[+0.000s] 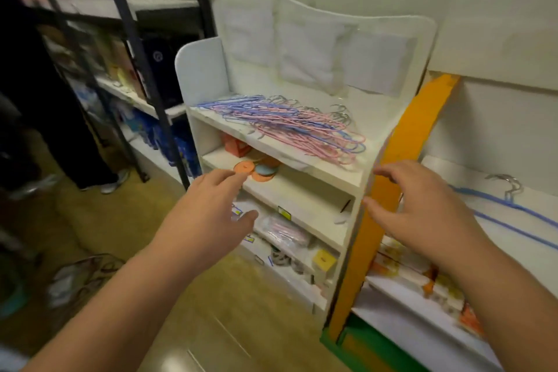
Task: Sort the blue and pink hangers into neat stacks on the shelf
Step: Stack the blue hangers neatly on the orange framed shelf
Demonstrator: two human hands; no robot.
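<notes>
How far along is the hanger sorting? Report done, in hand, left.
Done: a few blue hangers lie apart on the right shelf. In hand: nothing; left hand and right hand reach out, open. Left: the mixed pink and blue pile on the white shelf.

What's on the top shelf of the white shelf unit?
A mixed pile of pink and blue hangers lies across the top shelf, metal hooks toward the back panel. Whatever is beneath the pile is covered. Both hands are below it, holding nothing.

No legible text or labels.
</notes>
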